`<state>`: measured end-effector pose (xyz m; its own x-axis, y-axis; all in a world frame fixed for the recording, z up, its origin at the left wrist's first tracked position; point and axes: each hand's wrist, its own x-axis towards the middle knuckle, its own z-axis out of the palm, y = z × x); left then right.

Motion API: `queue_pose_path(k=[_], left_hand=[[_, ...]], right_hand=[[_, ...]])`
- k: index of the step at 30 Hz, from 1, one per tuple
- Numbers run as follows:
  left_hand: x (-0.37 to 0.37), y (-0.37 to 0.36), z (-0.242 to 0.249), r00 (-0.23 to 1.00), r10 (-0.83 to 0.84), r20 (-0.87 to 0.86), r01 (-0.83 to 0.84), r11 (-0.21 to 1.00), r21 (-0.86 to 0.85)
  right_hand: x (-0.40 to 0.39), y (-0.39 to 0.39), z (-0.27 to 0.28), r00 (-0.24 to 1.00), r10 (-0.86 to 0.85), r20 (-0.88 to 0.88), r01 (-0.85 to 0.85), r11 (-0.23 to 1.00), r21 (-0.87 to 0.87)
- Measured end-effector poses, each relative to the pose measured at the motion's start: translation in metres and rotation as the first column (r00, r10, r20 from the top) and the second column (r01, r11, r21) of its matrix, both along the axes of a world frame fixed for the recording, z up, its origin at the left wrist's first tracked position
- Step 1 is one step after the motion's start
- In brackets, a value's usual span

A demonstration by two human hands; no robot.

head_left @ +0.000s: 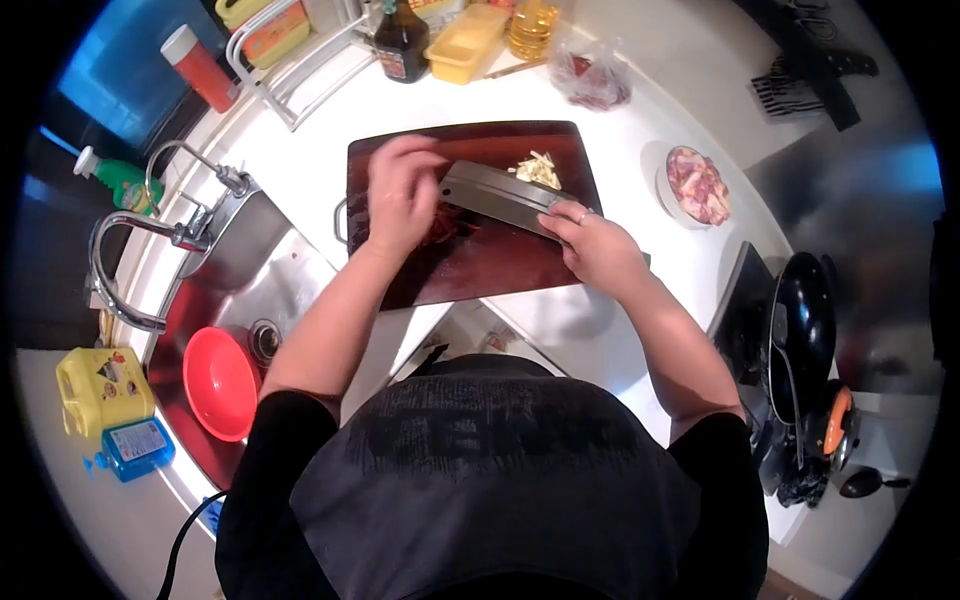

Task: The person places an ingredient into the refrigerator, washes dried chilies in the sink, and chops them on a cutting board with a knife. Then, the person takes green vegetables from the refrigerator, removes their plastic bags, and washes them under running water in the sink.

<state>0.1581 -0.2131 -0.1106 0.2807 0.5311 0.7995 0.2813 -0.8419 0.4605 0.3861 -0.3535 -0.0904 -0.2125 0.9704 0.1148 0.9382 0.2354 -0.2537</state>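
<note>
Dark grey cloth top (500, 490) nearest, six o'clock. Right hand (603, 250), board's three o'clock: grip closed around broad silver metal cleaver (497, 193), slanted over dark red-brown rectangular board (505, 275). Left hand (404, 198), ten o'clock, blurred near blade's end; can't tell grip. Pale cut slivers (537, 171), two o'clock. Likely cutting step; next move calls for left fingers clear of edge.

This is a kitchen, apparently a household one: a steel sink (310, 272) with a curved faucet (97, 255) adjoins a white counter (645, 135) bearing a cutting board (500, 272), a cooking oil bottle (533, 32) and raw meat chunks (698, 185) in a bowl; a black wok (815, 300) sits on the right.
</note>
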Motion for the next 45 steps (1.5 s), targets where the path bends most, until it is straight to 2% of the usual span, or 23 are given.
queue_pose_path(k=[1,2,5,6,9,10,13,14,15,16,17,18,20,22,24,25,27,32,35,38,41,44,45], left_hand=[[0.012,-0.001,0.014,0.964,-0.183,-0.194,0.187,0.982,-0.001],[0.032,0.001,0.011,0.912,-0.268,-0.310,0.303,0.950,0.069],[0.080,0.013,-0.012,0.698,-0.398,-0.596,0.577,0.805,0.138],[0.095,0.023,-0.033,0.672,-0.405,-0.620,0.575,0.813,0.092],[0.111,0.044,-0.037,0.578,-0.415,-0.703,0.582,0.813,-0.001],[0.113,0.051,-0.043,0.586,-0.355,-0.728,0.587,0.806,0.079],[0.116,0.065,-0.051,0.749,-0.410,-0.521,0.485,0.875,0.009],[0.108,0.066,-0.037,0.803,-0.406,-0.435,0.438,0.898,-0.030],[0.097,0.062,-0.030,0.912,-0.329,-0.245,0.284,0.938,-0.200],[0.084,0.067,-0.036,0.970,-0.209,-0.123,0.175,0.955,-0.239],[0.063,0.063,-0.033,0.985,-0.140,-0.100,0.117,0.971,-0.209],[0.040,0.058,-0.038,0.973,-0.201,-0.118,0.163,0.949,-0.271],[0.000,0.039,-0.049,0.924,-0.222,-0.312,0.157,0.963,-0.220],[-0.017,0.019,-0.051,0.859,-0.255,-0.443,0.173,0.961,-0.217],[-0.018,0.004,-0.053,0.806,-0.257,-0.532,0.170,0.963,-0.208],[-0.012,-0.002,-0.055,0.807,-0.247,-0.537,0.171,0.967,-0.188],[0.001,-0.005,-0.075,0.845,-0.220,-0.487,0.126,0.968,-0.218],[0.028,-0.008,-0.088,0.905,-0.264,-0.332,0.176,0.946,-0.272],[0.025,-0.014,-0.079,0.949,-0.174,-0.264,0.124,0.973,-0.197],[0.024,-0.012,-0.078,0.934,-0.206,-0.293,0.141,0.964,-0.227],[0.025,-0.010,-0.081,0.912,-0.242,-0.331,0.160,0.953,-0.255],[0.024,-0.009,-0.084,0.917,-0.251,-0.311,0.175,0.952,-0.251],[0.023,-0.008,-0.084,0.921,-0.254,-0.295,0.179,0.949,-0.258]], right_hand=[[0.001,-0.002,0.000,1.000,0.000,0.028,0.000,1.000,-0.003],[0.001,-0.002,-0.001,0.998,0.004,0.055,-0.004,1.000,-0.004],[0.001,-0.005,0.006,0.992,0.001,0.122,-0.001,1.000,0.002],[0.000,-0.008,0.008,0.990,-0.007,0.139,0.006,1.000,0.005],[0.013,-0.026,0.014,0.986,-0.026,0.166,0.018,0.999,0.049],[0.018,-0.033,0.015,0.991,-0.007,0.132,-0.004,0.996,0.085],[0.022,-0.056,0.026,0.982,-0.096,-0.160,0.073,0.987,-0.147],[0.021,-0.061,0.030,0.941,-0.172,-0.291,0.090,0.958,-0.274],[0.019,-0.065,0.027,0.918,-0.190,-0.347,0.096,0.958,-0.271],[0.016,-0.068,0.023,0.891,-0.208,-0.403,0.101,0.957,-0.270],[0.012,-0.070,0.018,0.858,-0.226,-0.461,0.105,0.956,-0.273],[0.007,-0.068,0.013,0.815,-0.260,-0.518,0.115,0.948,-0.295],[-0.005,-0.059,-0.004,0.771,-0.293,-0.566,0.146,0.946,-0.291],[-0.017,-0.044,-0.016,0.775,-0.263,-0.575,0.164,0.962,-0.219],[-0.030,-0.027,-0.022,0.780,-0.320,-0.538,0.198,0.942,-0.272],[-0.034,-0.020,-0.021,0.815,-0.291,-0.502,0.193,0.952,-0.239],[-0.040,-0.008,-0.022,0.854,-0.259,-0.452,0.196,0.964,-0.182],[-0.045,0.002,-0.031,0.896,-0.232,-0.378,0.200,0.972,-0.121],[-0.045,0.006,-0.036,0.911,-0.232,-0.342,0.197,0.971,-0.134],[-0.052,0.007,-0.038,0.948,-0.195,-0.253,0.197,0.980,-0.018],[-0.059,0.013,-0.024,0.963,-0.159,-0.217,0.138,0.984,-0.110],[-0.059,0.018,-0.014,0.969,-0.228,-0.092,0.186,0.925,-0.332],[-0.058,0.018,-0.008,0.975,-0.200,-0.102,0.155,0.927,-0.341]])
